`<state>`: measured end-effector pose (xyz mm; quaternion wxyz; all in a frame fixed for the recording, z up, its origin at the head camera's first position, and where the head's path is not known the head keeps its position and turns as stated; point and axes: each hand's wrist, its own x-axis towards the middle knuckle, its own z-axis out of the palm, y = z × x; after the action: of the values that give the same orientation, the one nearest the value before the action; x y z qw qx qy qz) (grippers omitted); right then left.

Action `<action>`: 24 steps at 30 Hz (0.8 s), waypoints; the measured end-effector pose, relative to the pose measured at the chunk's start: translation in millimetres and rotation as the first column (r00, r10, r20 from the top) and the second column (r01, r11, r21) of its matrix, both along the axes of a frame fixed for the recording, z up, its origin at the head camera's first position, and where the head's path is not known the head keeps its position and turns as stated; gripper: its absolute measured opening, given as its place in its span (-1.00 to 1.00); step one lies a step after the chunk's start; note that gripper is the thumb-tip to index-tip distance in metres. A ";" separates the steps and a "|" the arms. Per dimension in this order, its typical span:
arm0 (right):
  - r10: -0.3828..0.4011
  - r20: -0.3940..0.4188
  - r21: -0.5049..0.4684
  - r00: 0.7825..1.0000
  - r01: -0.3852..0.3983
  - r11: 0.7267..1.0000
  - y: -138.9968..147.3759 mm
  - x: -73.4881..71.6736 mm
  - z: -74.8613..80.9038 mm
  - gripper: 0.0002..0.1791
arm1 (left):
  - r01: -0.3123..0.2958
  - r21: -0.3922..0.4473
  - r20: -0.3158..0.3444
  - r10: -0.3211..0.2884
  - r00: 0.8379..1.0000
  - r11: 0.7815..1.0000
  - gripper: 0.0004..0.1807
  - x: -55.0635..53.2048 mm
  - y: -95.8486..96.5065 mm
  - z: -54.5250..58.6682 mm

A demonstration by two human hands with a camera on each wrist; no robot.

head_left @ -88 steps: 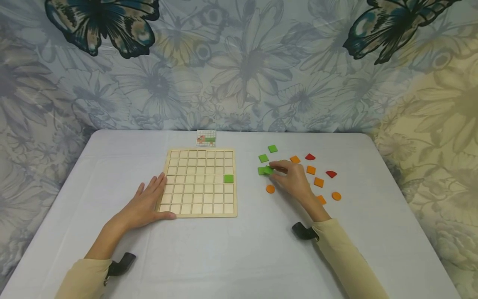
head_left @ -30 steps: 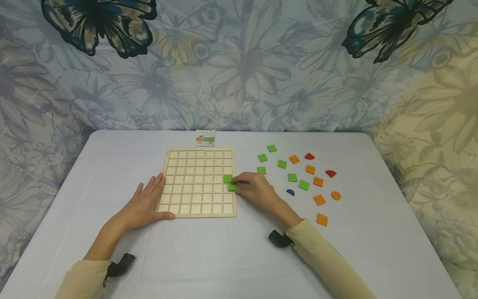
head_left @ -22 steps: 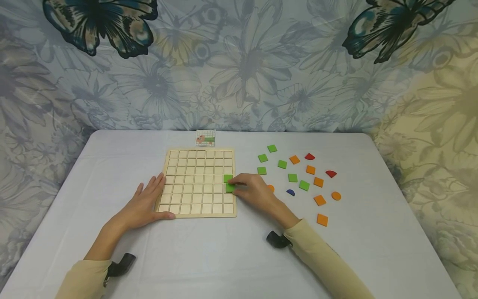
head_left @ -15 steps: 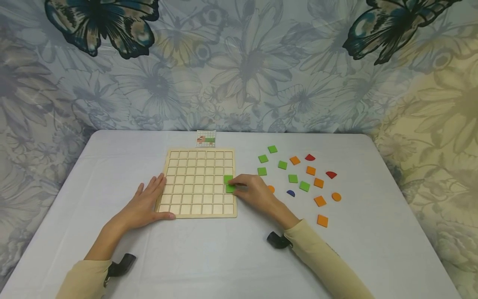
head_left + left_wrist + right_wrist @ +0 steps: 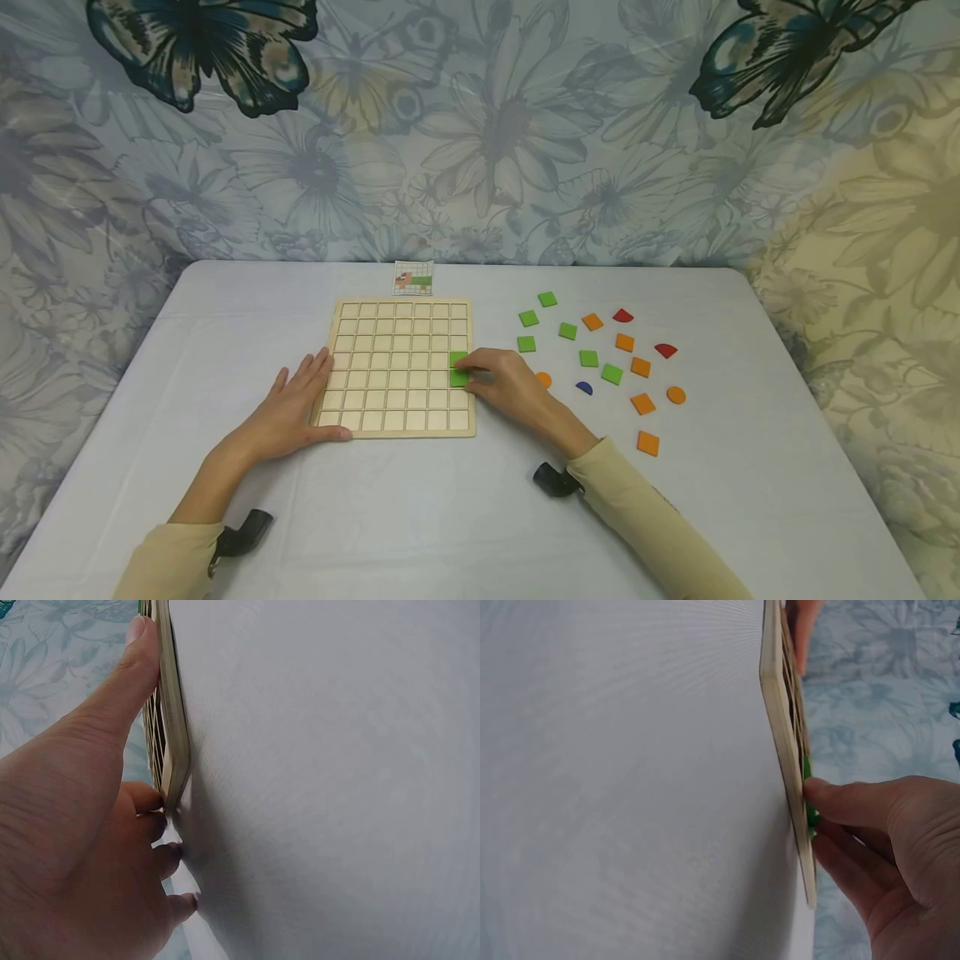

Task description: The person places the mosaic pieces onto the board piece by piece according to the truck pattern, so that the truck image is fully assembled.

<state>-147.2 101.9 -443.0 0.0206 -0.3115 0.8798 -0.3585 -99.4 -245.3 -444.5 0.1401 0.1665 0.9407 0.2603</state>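
A wooden grid board [image 5: 398, 360] lies on the white table. Fingers spread, my left hand [image 5: 288, 408] rests along its left side, the thumb at the near edge; the left wrist view has that thumb [image 5: 124, 686] against the board's side. Over the board's right column, my right hand [image 5: 513, 383] pinches a green square tile [image 5: 457, 379] between thumb and fingers. This tile lies in line just below another green square tile [image 5: 456, 357], which sits in a cell. From the right wrist, the thumb [image 5: 847, 801] is at the board's face, largely hiding the green tile [image 5: 811, 814].
Right of the board lie several loose green squares [image 5: 567, 332], several orange squares [image 5: 625, 342], two red pieces [image 5: 665, 351], orange discs [image 5: 676, 395] and a blue half-disc [image 5: 584, 387]. A small pattern card [image 5: 413, 278] lies behind the board, near the patterned backdrop [image 5: 480, 167].
My right hand has carried a green tile from the loose pieces leftward onto the board, then shifted it slightly left into line under the other green tile. The left hand stays put.
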 end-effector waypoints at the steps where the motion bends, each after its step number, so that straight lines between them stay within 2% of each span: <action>1: 0.000 0.000 0.004 1.000 0.000 1.000 0.0 -0.1 0.3 -0.64 | -0.001 -0.002 0.001 0.001 1.000 1.000 0.33 0.1 -0.1 -0.2; 9: 0.003 -0.004 0.043 1.000 -0.003 0.999 0.2 -0.7 1.3 -0.65 | -0.001 -0.006 -0.003 0.001 1.000 1.000 0.34 -0.4 1.0 0.4; 18: 0.014 -0.033 0.011 0.999 -0.013 1.000 4.9 -0.9 4.2 -0.68 | 0.002 -0.004 -0.005 -0.002 1.000 1.000 0.33 0.4 1.6 2.2; 24: -0.031 -0.022 0.002 0.999 0.031 1.000 14.8 -4.4 10.7 -0.67 | 0.002 -0.005 -0.004 -0.002 1.000 1.000 0.33 0.4 1.7 2.1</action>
<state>-151.7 116.7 -432.3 0.0057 -0.3016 0.8852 -0.3541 -99.0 -243.5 -442.4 0.1390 0.1674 0.9414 0.2576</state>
